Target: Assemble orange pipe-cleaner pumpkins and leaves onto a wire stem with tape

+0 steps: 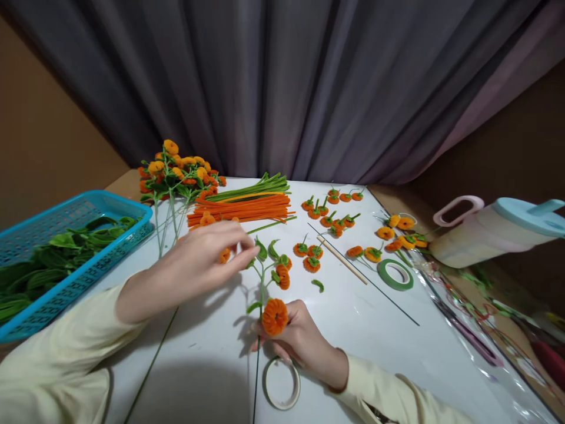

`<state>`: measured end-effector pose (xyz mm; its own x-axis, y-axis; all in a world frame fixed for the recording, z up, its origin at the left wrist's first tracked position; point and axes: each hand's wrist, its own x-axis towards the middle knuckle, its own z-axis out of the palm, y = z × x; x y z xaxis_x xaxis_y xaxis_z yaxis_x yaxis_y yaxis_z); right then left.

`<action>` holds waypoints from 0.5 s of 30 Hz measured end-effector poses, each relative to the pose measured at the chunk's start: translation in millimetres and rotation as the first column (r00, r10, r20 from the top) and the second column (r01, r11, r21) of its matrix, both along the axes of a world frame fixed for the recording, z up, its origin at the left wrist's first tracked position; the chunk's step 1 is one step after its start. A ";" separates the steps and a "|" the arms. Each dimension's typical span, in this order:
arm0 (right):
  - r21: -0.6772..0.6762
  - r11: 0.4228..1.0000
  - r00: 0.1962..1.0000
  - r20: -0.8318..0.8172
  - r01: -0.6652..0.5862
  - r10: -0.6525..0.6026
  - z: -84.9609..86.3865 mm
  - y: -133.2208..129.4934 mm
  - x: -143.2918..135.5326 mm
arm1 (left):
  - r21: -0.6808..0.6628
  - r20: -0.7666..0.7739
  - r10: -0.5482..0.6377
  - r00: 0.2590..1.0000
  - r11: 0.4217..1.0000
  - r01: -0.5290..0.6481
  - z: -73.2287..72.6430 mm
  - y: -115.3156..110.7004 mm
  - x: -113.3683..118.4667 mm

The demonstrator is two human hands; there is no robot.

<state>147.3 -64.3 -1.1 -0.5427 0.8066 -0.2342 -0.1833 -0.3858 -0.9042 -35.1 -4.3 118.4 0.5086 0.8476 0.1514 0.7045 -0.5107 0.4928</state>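
My right hand (300, 335) is closed around the stem of a flower branch (262, 282), just beside its large orange pumpkin-like bloom (274, 317). The branch stands up from the fingers, with small green leaves and smaller orange blooms (282, 275) higher on it; a dark wire runs down below. A roll of pale tape (281, 384) lies at the lower fingers. My left hand (207, 259) is at the branch's upper left, thumb and fingertips pinched near a green leaf (261, 248); whether the leaf is between them is hard to make out.
A blue basket (88, 259) of green leaves is at the left. Behind are finished flowers (176, 171) and orange pipe cleaners (242, 209). Small orange pieces (311, 264), a wooden stick (342, 259), green tape (395, 275), scissors (468, 335) and a tumbler (489, 232) are at the right.
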 end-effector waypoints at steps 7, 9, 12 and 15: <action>-0.002 0.999 0.998 0.044 -0.047 0.047 4.6 7.7 4.5 | -0.637 0.269 -0.014 0.963 0.747 0.189 -54.2 -31.5 -13.3; 0.009 0.997 0.996 0.054 -0.075 0.074 6.0 9.9 3.9 | -0.786 0.450 0.220 0.866 0.558 0.266 -80.4 -35.3 -9.2; 0.024 0.995 0.993 0.068 -0.100 0.098 7.5 11.0 3.1 | -0.806 0.587 0.462 0.665 0.416 0.422 -106.5 -40.6 -0.9; 0.055 0.994 0.988 0.124 -0.100 0.092 7.9 10.5 3.6 | -0.781 0.591 0.623 0.512 0.284 0.556 -115.3 -42.6 6.6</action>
